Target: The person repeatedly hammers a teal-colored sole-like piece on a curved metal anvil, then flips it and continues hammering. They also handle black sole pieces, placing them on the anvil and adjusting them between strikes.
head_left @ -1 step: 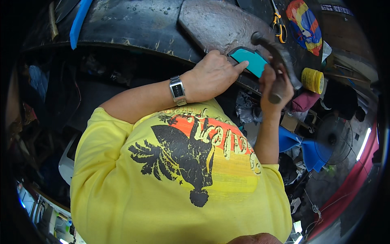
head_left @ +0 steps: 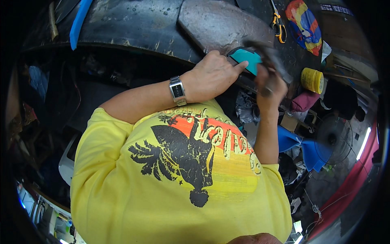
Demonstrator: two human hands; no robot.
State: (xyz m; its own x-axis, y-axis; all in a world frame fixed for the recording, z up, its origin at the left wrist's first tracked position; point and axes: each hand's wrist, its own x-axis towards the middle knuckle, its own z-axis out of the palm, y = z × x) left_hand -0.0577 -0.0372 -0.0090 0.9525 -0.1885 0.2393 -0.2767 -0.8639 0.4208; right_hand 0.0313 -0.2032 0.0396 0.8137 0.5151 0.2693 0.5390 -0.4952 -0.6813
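A flat teal piece with a dark raised edge (head_left: 248,57) lies at the near edge of a worn, brownish stone-like slab (head_left: 223,22). My left hand (head_left: 213,76) grips its left end, the fingers curled at the dark edge and one digit reaching over the teal face. In my right hand (head_left: 271,87) is a hammer (head_left: 273,59), its handle wrapped by the fingers. Motion smears the hammer head, which hangs over the right part of the teal piece and hides some of it. Whether the head touches the piece I cannot tell.
The slab rests on a dark worktable (head_left: 134,24). Orange-handled scissors (head_left: 279,28) and a multicoloured cloth-like bundle (head_left: 304,26) lie to the right. A blue strip (head_left: 80,24) is at far left. Beyond my right arm are a yellow tub (head_left: 312,80) and a fan (head_left: 334,139).
My right hand and the hammer have moved a little left and closer to the teal piece, covering more of its right end. My left hand and the piece stay put.
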